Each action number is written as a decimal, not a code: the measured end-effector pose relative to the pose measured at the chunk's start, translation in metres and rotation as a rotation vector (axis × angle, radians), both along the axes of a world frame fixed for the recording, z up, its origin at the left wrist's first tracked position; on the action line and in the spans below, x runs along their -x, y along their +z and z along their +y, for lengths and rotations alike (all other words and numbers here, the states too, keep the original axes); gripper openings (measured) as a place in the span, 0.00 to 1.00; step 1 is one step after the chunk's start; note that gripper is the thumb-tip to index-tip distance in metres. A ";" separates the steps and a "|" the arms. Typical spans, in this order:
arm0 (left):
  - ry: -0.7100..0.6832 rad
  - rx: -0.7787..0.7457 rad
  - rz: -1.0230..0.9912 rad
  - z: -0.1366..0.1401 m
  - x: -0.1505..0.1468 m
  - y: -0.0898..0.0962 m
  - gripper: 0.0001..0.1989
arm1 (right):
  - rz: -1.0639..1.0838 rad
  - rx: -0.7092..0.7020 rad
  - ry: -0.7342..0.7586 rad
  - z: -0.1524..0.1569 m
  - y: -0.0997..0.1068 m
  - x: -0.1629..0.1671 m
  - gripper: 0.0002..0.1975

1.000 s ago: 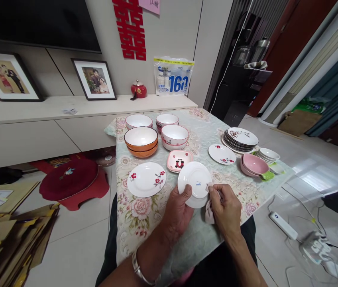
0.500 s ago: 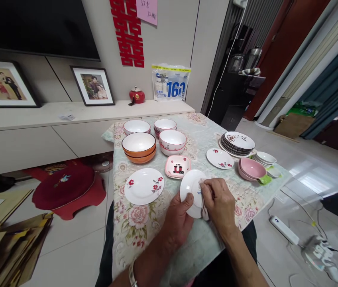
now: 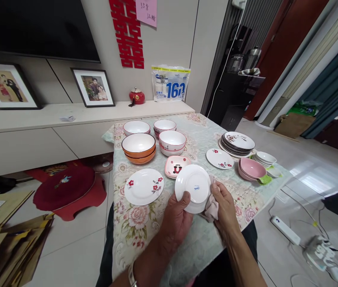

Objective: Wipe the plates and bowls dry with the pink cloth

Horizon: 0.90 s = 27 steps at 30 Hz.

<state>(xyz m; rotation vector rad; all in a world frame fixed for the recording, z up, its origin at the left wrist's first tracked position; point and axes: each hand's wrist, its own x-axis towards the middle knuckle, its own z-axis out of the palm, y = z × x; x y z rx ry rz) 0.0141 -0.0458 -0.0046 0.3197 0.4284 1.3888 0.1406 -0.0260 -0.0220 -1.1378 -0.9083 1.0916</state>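
Observation:
A white plate (image 3: 193,187) is held tilted above the table's front part, its underside with a small blue mark facing me. My left hand (image 3: 177,217) grips its lower left edge, thumb pressed on the underside. In my right hand (image 3: 224,203) is a pale pink cloth (image 3: 211,206), bunched against the plate's right rim. A white plate with red flowers (image 3: 144,186) lies on the table left of my hands. Just behind the held plate sit square cat-pattern dishes (image 3: 177,166), partly covered by it. A smaller flowered plate (image 3: 219,158) lies farther right.
Orange bowls (image 3: 139,148) and white bowls (image 3: 172,142) stand at the table's back left. Along the right are stacked dark-rimmed plates (image 3: 237,142), pink bowls (image 3: 252,169) and small white bowls (image 3: 265,158). A red stool (image 3: 70,187) stands left of the flowered tablecloth (image 3: 139,227).
My right hand with the cloth has moved from the middle of the plate's underside to its right rim. The plate has turned to face me more, uncovering the blue mark.

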 end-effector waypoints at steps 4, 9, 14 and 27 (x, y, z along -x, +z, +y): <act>-0.033 -0.017 0.017 0.000 0.002 -0.001 0.25 | 0.269 0.114 0.037 -0.001 0.006 0.004 0.23; -0.069 0.025 0.055 0.000 0.006 0.001 0.25 | 0.048 0.116 0.056 0.004 0.003 -0.016 0.20; -0.081 0.096 0.126 -0.002 0.003 0.002 0.26 | -0.595 -0.014 -0.086 0.008 0.002 -0.023 0.22; -0.062 0.011 0.048 -0.003 0.002 0.001 0.21 | -1.137 -0.687 -0.023 -0.008 0.011 0.011 0.23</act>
